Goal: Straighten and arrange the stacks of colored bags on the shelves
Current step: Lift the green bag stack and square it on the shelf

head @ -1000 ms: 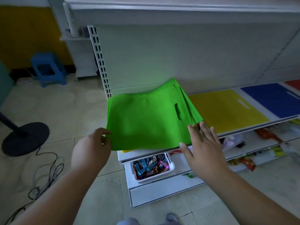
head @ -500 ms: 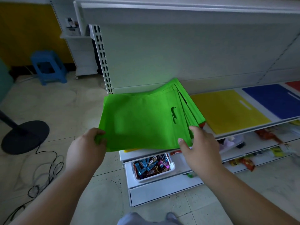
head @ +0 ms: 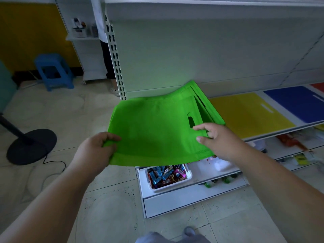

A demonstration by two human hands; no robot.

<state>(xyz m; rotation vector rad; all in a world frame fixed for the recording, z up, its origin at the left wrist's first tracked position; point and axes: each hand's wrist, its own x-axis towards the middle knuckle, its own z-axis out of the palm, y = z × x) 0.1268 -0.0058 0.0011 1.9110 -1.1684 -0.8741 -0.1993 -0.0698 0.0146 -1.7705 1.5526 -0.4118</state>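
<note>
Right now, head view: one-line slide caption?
Both hands, left hand and right hand, grip a green bag stack overhanging the shelf.

Both arms reach forward. Left hand (head: 94,151) curled, thumb on top, pinching. Right hand (head: 217,137) curled, index finger extended.

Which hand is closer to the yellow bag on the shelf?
The right hand. It pinches the right edge of the green bag stack, just left of the yellow bag. The left hand grips the stack's far left corner.
</note>
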